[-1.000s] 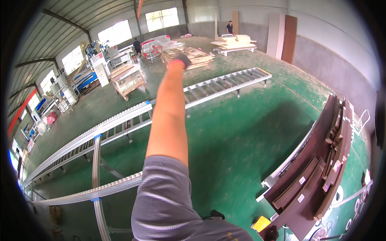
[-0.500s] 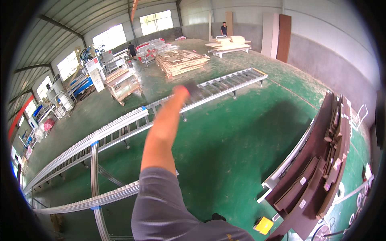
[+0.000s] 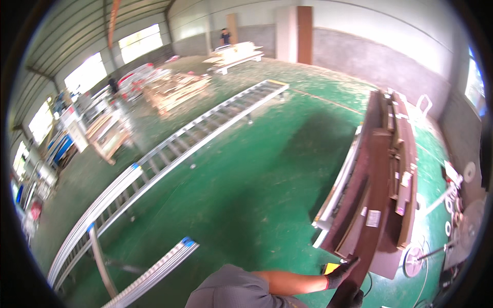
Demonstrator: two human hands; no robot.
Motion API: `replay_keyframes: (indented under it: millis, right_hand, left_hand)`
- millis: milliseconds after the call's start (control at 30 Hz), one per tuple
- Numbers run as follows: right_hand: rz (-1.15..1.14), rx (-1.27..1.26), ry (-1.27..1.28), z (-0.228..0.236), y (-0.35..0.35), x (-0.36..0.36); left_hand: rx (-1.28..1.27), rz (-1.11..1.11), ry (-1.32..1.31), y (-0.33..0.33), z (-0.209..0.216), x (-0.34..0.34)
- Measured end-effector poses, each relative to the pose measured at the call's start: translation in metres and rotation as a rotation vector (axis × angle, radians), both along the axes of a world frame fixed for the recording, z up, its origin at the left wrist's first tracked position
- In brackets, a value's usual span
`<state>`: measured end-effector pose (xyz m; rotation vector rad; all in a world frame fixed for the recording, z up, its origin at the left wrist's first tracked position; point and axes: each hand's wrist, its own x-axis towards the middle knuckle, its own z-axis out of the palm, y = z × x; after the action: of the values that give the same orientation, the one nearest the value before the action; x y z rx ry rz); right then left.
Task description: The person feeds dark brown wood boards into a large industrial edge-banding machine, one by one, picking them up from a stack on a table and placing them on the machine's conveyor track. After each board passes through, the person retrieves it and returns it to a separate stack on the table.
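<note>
One gloved hand (image 3: 343, 272) shows at the bottom edge, on a bare forearm (image 3: 290, 282) coming out of a grey sleeve (image 3: 233, 290); which hand it is cannot be told for sure, it looks like the left reaching across. Its fingers are curled around the lower end of a long dark brown board (image 3: 372, 205), gripping it. A second dark glove (image 3: 354, 297) sits just below it against the same board end, whether it is open or closed cannot be told. The board lies on the near end of a stack of brown panels (image 3: 398, 154) on a cart at the right side of the green floor (image 3: 246, 185). A yellow item (image 3: 331, 267) shows just beside the gripping hand. A long roller conveyor (image 3: 205, 133) runs diagonally across the floor, well apart from the stack. Wood pallets (image 3: 174, 90) stand at the far left, another person (image 3: 225, 36) stands at the far wall.
</note>
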<state>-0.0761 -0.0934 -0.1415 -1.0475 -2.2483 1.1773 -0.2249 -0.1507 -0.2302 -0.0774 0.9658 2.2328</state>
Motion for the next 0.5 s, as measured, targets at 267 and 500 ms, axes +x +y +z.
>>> replay_keyframes:
  millis: [267,500]
  right_hand:
    - [0.116,0.557,-0.291,0.074,-0.004,0.087]
    - [0.113,0.345,-0.621,0.063,-0.029,0.251]
  left_hand:
    - [0.116,0.292,-0.102,-0.046,0.123,-0.125]
    - [0.282,0.190,0.000,-0.080,0.085,-0.215]
